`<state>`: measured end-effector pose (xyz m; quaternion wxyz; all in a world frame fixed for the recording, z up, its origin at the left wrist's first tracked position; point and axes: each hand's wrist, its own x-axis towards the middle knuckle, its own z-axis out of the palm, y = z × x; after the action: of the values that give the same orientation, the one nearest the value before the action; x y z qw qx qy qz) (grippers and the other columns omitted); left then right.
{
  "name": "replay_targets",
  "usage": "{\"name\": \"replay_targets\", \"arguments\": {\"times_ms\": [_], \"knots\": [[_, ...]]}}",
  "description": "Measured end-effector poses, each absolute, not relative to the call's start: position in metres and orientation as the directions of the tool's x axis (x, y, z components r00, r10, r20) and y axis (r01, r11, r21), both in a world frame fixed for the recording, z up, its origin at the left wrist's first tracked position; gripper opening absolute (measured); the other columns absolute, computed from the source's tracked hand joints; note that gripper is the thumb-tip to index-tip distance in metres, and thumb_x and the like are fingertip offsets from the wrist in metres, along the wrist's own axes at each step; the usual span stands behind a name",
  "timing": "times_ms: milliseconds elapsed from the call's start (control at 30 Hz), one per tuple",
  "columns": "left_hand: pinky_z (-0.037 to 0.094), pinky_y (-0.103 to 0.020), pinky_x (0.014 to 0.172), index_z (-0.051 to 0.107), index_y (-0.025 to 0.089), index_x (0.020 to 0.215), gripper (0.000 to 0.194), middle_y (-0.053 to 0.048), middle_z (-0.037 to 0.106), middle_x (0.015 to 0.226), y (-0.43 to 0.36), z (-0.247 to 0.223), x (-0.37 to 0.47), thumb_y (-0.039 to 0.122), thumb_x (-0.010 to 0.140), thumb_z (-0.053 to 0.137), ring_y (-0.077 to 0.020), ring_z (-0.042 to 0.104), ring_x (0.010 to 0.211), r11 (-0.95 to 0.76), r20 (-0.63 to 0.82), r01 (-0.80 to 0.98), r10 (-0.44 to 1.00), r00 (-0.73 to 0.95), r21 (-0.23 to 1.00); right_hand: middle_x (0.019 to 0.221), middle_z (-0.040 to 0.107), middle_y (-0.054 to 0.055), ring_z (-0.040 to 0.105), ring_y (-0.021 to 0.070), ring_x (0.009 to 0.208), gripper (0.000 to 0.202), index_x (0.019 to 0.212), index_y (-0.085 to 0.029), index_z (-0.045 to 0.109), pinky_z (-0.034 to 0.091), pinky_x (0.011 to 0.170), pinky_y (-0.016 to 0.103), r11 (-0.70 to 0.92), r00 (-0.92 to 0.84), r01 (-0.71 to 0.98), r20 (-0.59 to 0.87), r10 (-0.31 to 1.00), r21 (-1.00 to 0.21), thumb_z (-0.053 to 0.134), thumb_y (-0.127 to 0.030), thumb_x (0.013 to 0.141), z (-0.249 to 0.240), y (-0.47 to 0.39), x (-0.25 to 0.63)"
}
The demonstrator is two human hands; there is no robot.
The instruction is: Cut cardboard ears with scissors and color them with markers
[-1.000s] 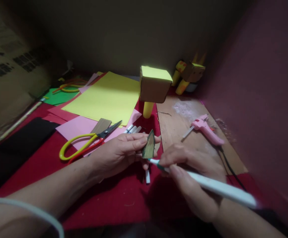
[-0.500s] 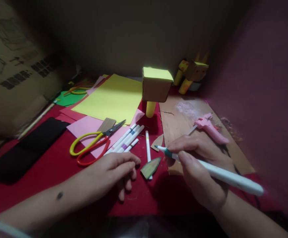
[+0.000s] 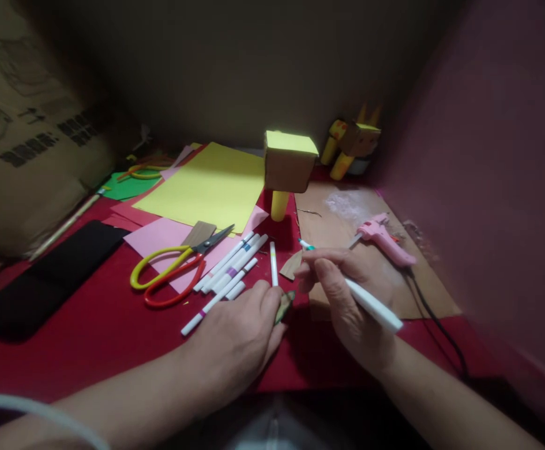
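Between the fingers of my left hand (image 3: 235, 344) is a small leaf-shaped cardboard piece (image 3: 284, 307) with a dark green edge, mostly covered by the hand. A white felt-tip marker (image 3: 373, 306) with a teal-green tip is gripped in my right hand (image 3: 354, 300), its tip pointing away above the cardboard sheet. A second pointed cardboard piece (image 3: 291, 266) lies just beyond, beside a white marker with a yellow band (image 3: 273, 261). Several white markers (image 3: 237, 267) lie in a group past my left hand.
Red-and-yellow-handled scissors (image 3: 174, 270) lie on pink paper, near yellow sheets (image 3: 202, 181). A cardboard box shape on a yellow leg (image 3: 290, 169) stands at the back. On the right, a pink glue gun (image 3: 387, 239) rests on a cardboard sheet (image 3: 331, 231). A black strip (image 3: 47, 281) lies left.
My left hand has moved right and taken hold of the green-edged cardboard piece. My right hand with the marker has shifted slightly left. A purple-banded marker now shows clearly beside my left hand.
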<state>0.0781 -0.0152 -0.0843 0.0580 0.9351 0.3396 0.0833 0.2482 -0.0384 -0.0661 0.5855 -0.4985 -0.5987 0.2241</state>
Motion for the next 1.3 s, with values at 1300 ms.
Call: {"name": "replay_targets", "arguments": {"times_ms": [1300], "knots": [[0.044,-0.038,0.074,0.062,0.012,0.109,0.029,-0.013,0.058,0.097,0.042,-0.08,0.04,0.019,0.095,0.038,-0.0243,0.048,0.086,-0.847,0.26,0.531,0.512,0.819,-0.005,0.082,0.073,0.01,0.069,0.0176,0.071,0.019,0.097,-0.013,0.068,0.055,0.065,0.029,0.554,-0.31,0.487,0.459,0.832,-0.675,0.051,-0.014,0.088,-0.069,-0.041,0.242]]}}
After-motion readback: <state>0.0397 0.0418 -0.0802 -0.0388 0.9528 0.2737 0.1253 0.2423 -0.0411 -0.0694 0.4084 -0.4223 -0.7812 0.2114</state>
